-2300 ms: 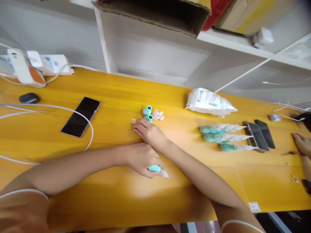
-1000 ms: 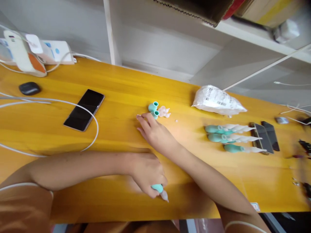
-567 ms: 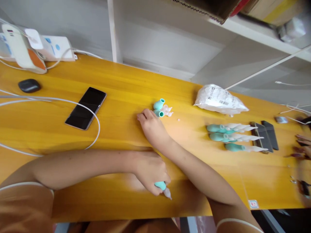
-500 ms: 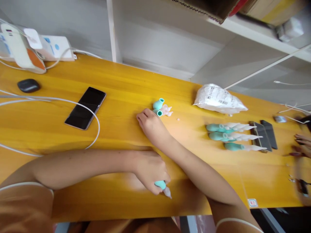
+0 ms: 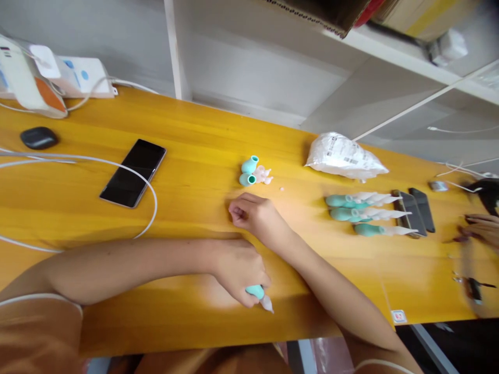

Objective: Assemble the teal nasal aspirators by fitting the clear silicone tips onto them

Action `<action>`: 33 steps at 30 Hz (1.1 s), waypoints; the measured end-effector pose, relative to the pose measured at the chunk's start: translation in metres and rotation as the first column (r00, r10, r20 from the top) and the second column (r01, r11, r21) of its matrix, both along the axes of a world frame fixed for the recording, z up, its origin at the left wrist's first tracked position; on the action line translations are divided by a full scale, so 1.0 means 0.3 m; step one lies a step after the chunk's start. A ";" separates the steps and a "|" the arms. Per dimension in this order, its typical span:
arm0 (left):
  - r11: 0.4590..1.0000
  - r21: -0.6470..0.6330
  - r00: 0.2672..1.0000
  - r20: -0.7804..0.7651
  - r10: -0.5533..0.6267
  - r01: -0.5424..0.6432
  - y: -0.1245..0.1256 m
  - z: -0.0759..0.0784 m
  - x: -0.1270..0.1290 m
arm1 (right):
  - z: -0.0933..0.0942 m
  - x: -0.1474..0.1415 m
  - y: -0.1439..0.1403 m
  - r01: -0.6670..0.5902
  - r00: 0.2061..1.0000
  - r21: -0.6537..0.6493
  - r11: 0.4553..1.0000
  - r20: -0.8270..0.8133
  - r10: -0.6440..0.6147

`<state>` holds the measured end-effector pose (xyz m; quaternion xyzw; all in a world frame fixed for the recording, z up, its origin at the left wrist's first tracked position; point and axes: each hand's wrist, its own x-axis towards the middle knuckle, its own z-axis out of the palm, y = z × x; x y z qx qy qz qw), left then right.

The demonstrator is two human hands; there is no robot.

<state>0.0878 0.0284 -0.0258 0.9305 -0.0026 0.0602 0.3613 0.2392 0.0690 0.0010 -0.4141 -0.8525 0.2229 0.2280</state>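
My left hand (image 5: 237, 270) rests near the front edge of the yellow table (image 5: 187, 130), shut on a teal bulb with a clear pointed tip (image 5: 259, 297). Crossing over that wrist, my right hand (image 5: 255, 215) hovers just above the table with its fingers curled shut; anything inside it is hidden. Just beyond it lie two loose teal bulbs (image 5: 248, 172) beside a small heap of clear tips (image 5: 264, 175). Three assembled teal bulbs with clear tips (image 5: 366, 214) lie in a row to the right.
A white plastic bag (image 5: 345, 158) lies at the back right. A dark phone (image 5: 132, 172) with a white cable (image 5: 78, 161), a black earbud case (image 5: 38, 137) and a power strip (image 5: 78, 78) are on the left. Two phones (image 5: 413, 213) and another person's hand (image 5: 481, 226) are far right.
My right hand has pulled back from beside the loose teal bulbs toward me and closed its fingers. The left hand has kept its hold on the bulb.
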 end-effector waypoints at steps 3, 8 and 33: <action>0.999 0.019 0.999 0.020 0.034 -0.034 -0.003 -0.004 -0.004 | 0.061 0.133 0.007 0.099 0.994 -0.018 0.995 -0.042 -0.100; 1.000 -0.016 0.998 0.059 0.021 -0.020 0.001 -0.019 -0.005 | 0.079 0.418 0.131 0.491 0.865 -0.140 0.860 -0.041 -0.500; 0.923 -0.378 0.995 0.049 0.090 -0.065 0.087 -0.021 -0.015 | 0.024 0.574 0.254 0.358 0.933 -0.247 0.900 0.114 -0.340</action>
